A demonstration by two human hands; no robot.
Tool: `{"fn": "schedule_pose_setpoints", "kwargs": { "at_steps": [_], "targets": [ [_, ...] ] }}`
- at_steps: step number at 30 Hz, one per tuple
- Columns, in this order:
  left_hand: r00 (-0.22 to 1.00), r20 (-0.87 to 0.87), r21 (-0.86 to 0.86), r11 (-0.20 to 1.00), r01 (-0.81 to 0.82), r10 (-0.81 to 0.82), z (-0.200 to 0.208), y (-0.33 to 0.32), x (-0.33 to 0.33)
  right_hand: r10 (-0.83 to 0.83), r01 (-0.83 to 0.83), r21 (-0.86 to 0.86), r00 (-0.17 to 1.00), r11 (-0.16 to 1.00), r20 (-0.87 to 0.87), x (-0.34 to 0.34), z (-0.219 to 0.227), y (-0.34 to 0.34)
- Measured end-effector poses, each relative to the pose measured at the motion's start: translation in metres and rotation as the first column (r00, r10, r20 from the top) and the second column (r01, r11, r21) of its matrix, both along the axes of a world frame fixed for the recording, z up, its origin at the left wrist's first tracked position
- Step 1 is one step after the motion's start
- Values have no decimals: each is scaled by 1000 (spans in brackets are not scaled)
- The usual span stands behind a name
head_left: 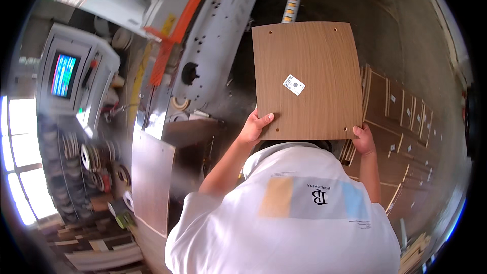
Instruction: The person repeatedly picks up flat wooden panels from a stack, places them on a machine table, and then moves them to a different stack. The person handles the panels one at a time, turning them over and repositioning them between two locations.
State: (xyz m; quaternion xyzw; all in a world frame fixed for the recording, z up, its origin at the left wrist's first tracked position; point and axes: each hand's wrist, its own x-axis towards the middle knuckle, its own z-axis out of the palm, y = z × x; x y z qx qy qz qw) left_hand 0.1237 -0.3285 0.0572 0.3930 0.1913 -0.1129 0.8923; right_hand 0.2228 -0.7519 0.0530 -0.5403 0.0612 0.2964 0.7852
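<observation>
A rectangular wood-grain panel [314, 106] is held up in front of my chest, with small holes near its corners and a white printed label [294, 85] left of its middle. My left hand [256, 125] is closed on the panel's lower left corner, thumb lying on the face. At the lower right corner my right hand [363, 139] grips the edge, its thumb tip showing on the front. The fingers of both hands are mostly hidden behind the panel.
Stacks of brown labelled panels [401, 104] lie to the right. Left stands a grey machine [215, 25] with an orange strip [195, 2] and a lit screen [64, 75]. A brown board [152, 180] and banding rolls [94, 157] are lower left. Beyond my panel runs a roller track [293, 0].
</observation>
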Motion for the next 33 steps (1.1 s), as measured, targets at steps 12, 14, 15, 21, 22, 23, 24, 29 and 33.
{"fn": "schedule_pose_setpoints", "kwargs": {
  "at_steps": [12, 14, 15, 21, 22, 23, 24, 29, 33],
  "targets": [
    [863, 74, 62, 861, -504, 500, -36, 95, -107, 367, -366, -112, 930, 924, -17, 66, -15, 188],
    [817, 76, 76, 813, -577, 572, -49, 111, -127, 440, -423, -234, 898, 876, 22, 62, -17, 196],
    [786, 77, 84, 782, -618, 613, -56, 120, -134, 456, -434, -263, 889, 862, 30, 61, -20, 197],
    [625, 70, 73, 621, -780, 777, -98, 165, -163, 424, -419, -420, 901, 805, -87, 47, -52, 161],
    [597, 56, 89, 591, -802, 800, -101, 169, -164, 410, -417, -444, 904, 793, -118, 44, -60, 151],
    [569, 42, 105, 563, -820, 821, -105, 173, -164, 396, -414, -475, 907, 777, -142, 40, -69, 138],
    [542, 27, 121, 535, -836, 840, -107, 176, -162, 380, -409, -505, 910, 760, -166, 36, -77, 125],
    [442, -85, 161, 450, -879, 893, -111, 196, -151, 323, -431, -591, 902, 682, -286, 8, -96, 74],
    [418, -178, 155, 445, -882, 891, -93, 195, -124, 299, -393, -601, 920, 696, -255, -19, -124, 31]
  ]
}}
